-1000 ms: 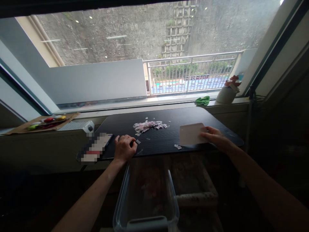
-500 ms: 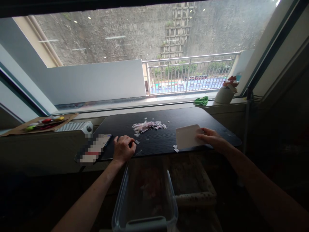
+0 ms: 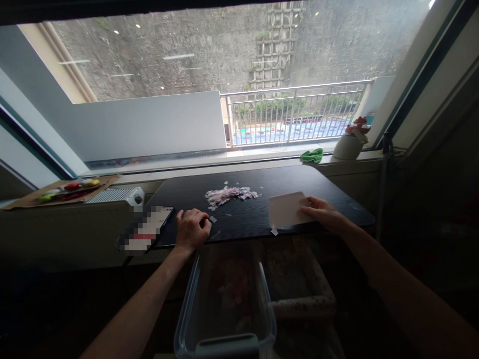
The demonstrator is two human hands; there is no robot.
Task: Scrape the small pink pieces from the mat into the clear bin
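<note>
My right hand (image 3: 318,212) grips the right edge of a pale plastic scraper (image 3: 285,210), a flat sheet with rounded corners, tilted above the right side of the black table (image 3: 247,219). Just under its lower edge lies a small paper scrap (image 3: 274,232). My left hand (image 3: 192,228) rests with curled fingers by the table's front edge; whether anything is inside them is hidden. Beside its thumb sits another scrap (image 3: 213,219). A loose heap of torn paper bits (image 3: 232,196) is spread at the table's middle, beyond both hands.
Below the front edge stands a clear plastic bin (image 3: 272,319) with scraps inside, beside a worn stool or crate (image 3: 303,302). A phone (image 3: 166,218), partly blurred out, lies at left. On the sill are a green cloth (image 3: 312,156) and a spray bottle (image 3: 347,146).
My right hand has shifted the scraper slightly left and a little upward, and it now covers one of the scraps near the front edge. My left hand has stayed in place.
</note>
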